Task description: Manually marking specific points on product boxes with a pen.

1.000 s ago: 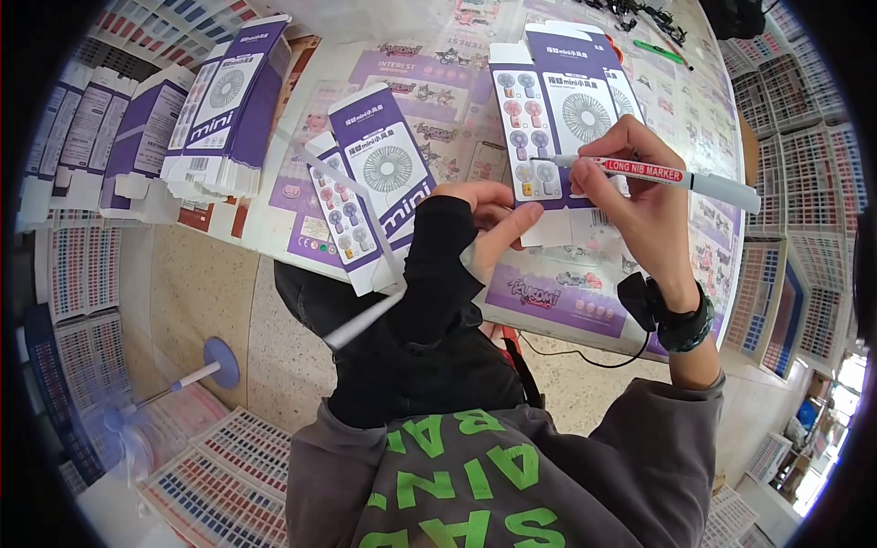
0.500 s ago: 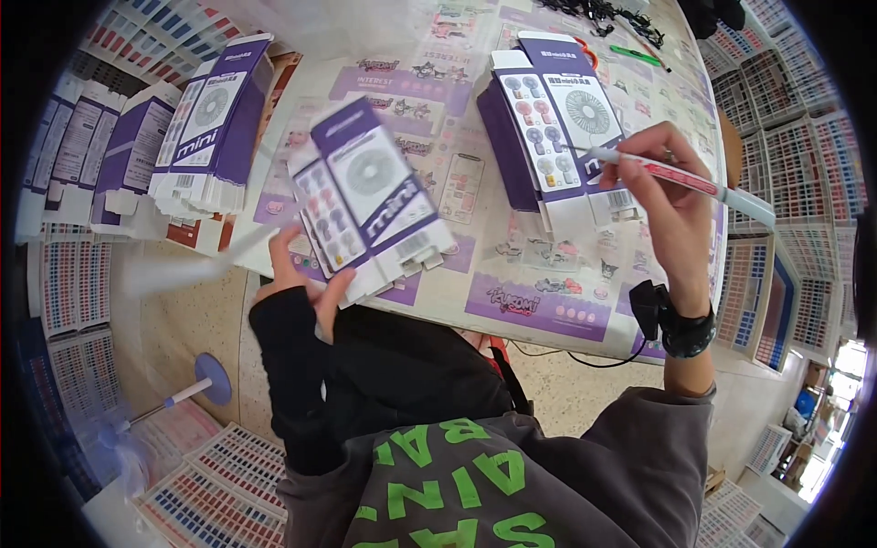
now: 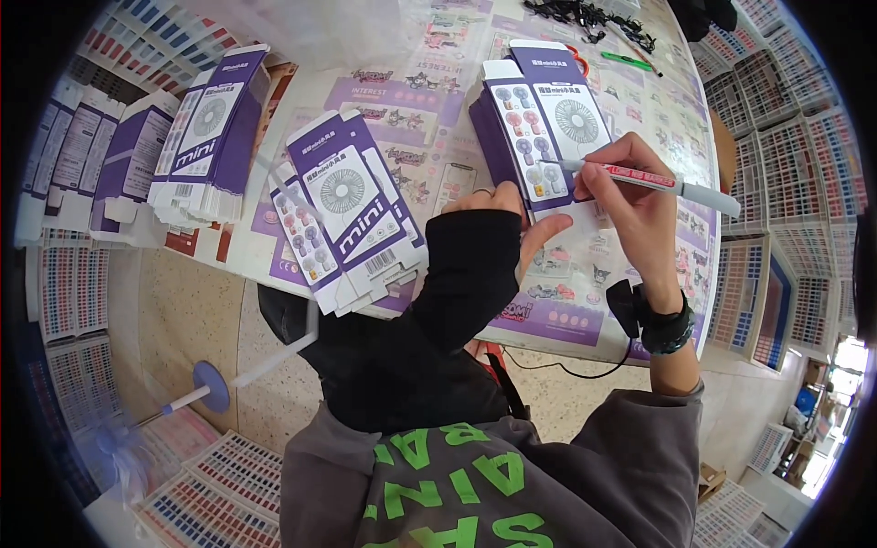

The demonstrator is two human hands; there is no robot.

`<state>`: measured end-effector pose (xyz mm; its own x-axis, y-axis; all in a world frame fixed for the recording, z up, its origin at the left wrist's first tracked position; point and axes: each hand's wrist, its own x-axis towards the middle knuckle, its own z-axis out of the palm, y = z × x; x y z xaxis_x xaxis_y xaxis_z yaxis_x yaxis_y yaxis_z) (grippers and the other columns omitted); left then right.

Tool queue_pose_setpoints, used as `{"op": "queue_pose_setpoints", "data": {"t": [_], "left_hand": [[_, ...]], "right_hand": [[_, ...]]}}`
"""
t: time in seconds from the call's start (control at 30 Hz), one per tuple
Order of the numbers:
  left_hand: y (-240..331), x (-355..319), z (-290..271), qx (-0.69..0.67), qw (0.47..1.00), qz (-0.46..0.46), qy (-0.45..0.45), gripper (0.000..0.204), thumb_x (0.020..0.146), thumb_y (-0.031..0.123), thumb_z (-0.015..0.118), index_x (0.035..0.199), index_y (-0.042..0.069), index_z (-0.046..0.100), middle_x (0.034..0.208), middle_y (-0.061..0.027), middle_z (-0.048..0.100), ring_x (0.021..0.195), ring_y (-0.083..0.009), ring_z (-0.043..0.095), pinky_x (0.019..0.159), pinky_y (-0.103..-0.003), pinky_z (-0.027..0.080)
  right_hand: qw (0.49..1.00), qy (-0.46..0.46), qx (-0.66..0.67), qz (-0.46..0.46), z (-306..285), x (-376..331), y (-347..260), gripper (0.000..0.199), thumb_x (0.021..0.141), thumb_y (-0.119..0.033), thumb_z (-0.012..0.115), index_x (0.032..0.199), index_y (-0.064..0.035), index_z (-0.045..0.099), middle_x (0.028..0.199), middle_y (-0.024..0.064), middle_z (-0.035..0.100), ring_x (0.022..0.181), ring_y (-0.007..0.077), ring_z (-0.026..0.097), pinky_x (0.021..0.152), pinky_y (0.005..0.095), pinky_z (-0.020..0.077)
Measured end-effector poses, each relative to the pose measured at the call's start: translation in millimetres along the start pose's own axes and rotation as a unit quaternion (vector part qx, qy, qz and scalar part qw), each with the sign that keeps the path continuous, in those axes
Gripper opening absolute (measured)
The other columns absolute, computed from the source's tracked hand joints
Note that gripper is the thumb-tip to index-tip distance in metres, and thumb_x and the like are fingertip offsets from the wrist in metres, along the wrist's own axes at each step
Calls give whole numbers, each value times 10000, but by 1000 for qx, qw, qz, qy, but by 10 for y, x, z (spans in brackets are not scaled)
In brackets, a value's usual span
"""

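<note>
My right hand (image 3: 630, 196) is closed around a white and red marker pen (image 3: 644, 175). Its tip meets the top of a stack of flattened purple-and-white fan boxes (image 3: 577, 119) on the right. My left hand (image 3: 507, 212), in a black sleeve, is at the stack's lower left edge. Its thumb is stretched away from its bent fingers, and the stack's bottom flaps are partly hidden behind it. A smaller pile of the same flattened boxes (image 3: 342, 192) lies to the left, slightly fanned, with no hand on it.
More flattened boxes (image 3: 208, 128) stand in a thick stack at the far left, beside other box bundles (image 3: 137, 160). A patterned sheet covers the table (image 3: 571, 320). Red scissors handles (image 3: 579, 58), a green pen-like tool (image 3: 627, 62) and black cords (image 3: 594, 20) lie at the back.
My left hand has let go of a box on the left pile and moved right to the right stack. My right hand and the marker have shifted slightly left and down.
</note>
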<state>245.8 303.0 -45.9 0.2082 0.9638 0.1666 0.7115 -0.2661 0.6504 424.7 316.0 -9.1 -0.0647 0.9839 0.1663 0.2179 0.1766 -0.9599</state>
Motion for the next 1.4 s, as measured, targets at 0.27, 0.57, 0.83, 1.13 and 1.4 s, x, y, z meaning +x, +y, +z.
{"op": "queue_pose_setpoints", "data": {"t": [0.27,0.57,0.83,1.13,1.4], "left_hand": [[-133,-13,-93,-313,938,-135,-67,319,852,283,708,695,43,568,577,-55,591,543,-250,607,522,-343,457],[-158,-44,-185,-149,986,-63,-33,246,865,212,673,728,37,567,573,-97,573,537,-268,601,524,-368,439],[-178,-44,-168,-141,990,2,1,202,868,173,648,747,38,559,573,-112,564,544,-287,595,537,-379,439],[-146,-70,-216,-188,982,-22,-12,195,879,153,638,756,29,553,567,-106,554,519,-226,575,514,-339,414],[-343,-495,-523,-304,946,-102,36,219,936,196,603,807,21,575,627,14,529,580,-50,470,535,-250,365]], "right_hand": [[995,14,90,-40,-60,-4,4,73,924,-43,606,937,15,563,837,94,653,738,133,626,725,256,507],[999,-21,28,-26,146,25,12,92,925,-57,617,935,16,563,822,68,640,753,95,622,718,236,523],[1000,-24,3,-9,183,27,28,96,920,-55,628,930,18,566,819,53,636,759,83,620,715,224,526],[999,2,23,-31,132,13,-25,96,935,-67,599,920,21,564,818,72,632,771,109,619,736,249,509],[991,69,-47,-108,-77,-111,-340,199,969,-139,552,1077,26,581,906,125,647,884,166,624,858,303,479]]}}
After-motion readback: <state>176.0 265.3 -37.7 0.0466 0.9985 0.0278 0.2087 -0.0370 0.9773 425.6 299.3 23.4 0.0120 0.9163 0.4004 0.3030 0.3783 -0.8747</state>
